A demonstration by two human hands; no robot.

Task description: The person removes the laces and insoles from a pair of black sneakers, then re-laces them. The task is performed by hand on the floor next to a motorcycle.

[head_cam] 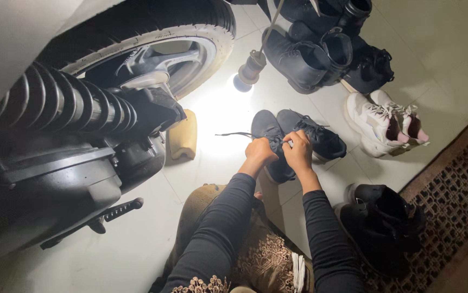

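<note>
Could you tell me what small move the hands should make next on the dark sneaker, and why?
Probably draw the lace taut: both hands pinch the lacing on the left dark sneaker, while one lace end trails loose to the left.

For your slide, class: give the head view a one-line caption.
Both hands, left hand and right hand, work the lace of a dark sneaker beside a scooter wheel.

A scooter wheel (152,54), white sneakers (383,122), black boots (321,49), a lit bulb (245,76) and a patterned mat (451,201) lie around.
</note>
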